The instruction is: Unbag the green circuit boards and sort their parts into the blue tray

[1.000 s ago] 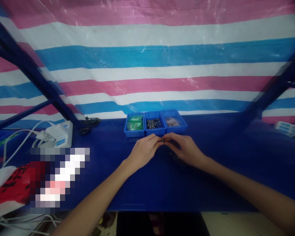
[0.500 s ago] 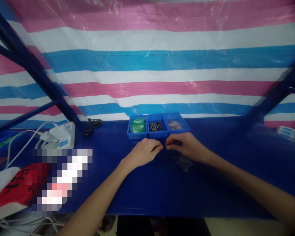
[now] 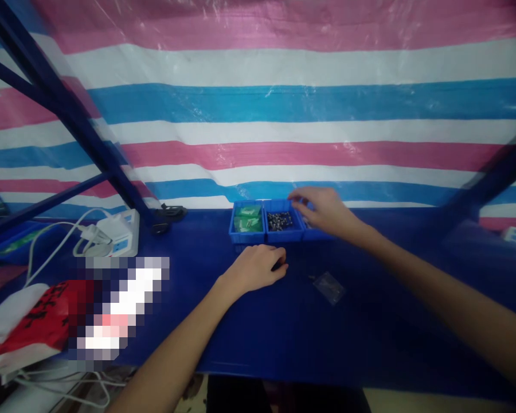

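Three blue bins stand joined in a row at the table's back. The left bin point(image 3: 247, 236) holds green packets point(image 3: 247, 219); the middle bin point(image 3: 284, 236) holds small dark and metallic parts point(image 3: 279, 221). My right hand point(image 3: 322, 209) hovers over the right bin point(image 3: 316, 234), mostly hiding it, fingers apart and nothing visible between them. In front of the bins, my left hand point(image 3: 260, 267) rests with its fingers curled; what they hold, if anything, is hidden. A small clear plastic bag point(image 3: 329, 288) lies on the table, right of my left hand.
On the blue table point(image 3: 258, 332), a white power strip point(image 3: 126, 235) with cables and a black cable point(image 3: 172, 212) lie at the left. A red and white bag point(image 3: 47, 315) is near the left edge, beside a pixelated patch. Blue frame bars and a striped sheet point(image 3: 258, 103) stand behind.
My right hand has moved up and away from my left hand to the right bin, and its fingers have opened. The clear bag is now uncovered. The view has shifted slightly.
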Action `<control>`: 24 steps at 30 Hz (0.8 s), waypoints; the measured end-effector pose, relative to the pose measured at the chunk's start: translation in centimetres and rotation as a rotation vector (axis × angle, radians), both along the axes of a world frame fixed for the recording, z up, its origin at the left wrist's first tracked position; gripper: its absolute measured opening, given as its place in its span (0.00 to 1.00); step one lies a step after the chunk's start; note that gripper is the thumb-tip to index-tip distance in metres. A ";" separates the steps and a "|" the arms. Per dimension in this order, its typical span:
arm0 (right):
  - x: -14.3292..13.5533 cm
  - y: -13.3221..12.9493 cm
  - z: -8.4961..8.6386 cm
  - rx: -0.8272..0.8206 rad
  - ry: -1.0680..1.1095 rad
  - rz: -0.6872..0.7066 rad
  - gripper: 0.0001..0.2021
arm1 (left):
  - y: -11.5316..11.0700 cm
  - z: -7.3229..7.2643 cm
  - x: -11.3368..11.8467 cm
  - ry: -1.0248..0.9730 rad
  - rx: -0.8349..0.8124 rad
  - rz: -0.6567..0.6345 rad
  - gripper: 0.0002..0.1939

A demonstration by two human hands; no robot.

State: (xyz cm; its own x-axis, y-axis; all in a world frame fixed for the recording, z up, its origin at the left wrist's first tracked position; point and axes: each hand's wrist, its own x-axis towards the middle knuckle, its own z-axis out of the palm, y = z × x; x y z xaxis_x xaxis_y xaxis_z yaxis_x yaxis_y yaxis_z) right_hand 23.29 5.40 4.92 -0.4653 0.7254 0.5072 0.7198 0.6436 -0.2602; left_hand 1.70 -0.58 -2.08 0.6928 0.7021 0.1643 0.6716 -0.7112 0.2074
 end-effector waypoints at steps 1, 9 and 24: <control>0.6 -1.1 0.0 -0.025 0.002 -0.001 0.09 | 0.0 0.0 0.0 0.007 0.011 -0.004 0.09; 5.3 -8.3 -3.3 -0.606 -0.225 0.145 0.16 | -0.5 0.0 0.6 0.042 0.069 -0.021 0.09; 5.7 -8.4 -4.1 -0.786 -0.134 0.151 0.06 | -1.9 0.0 2.3 -0.026 0.092 -0.105 0.10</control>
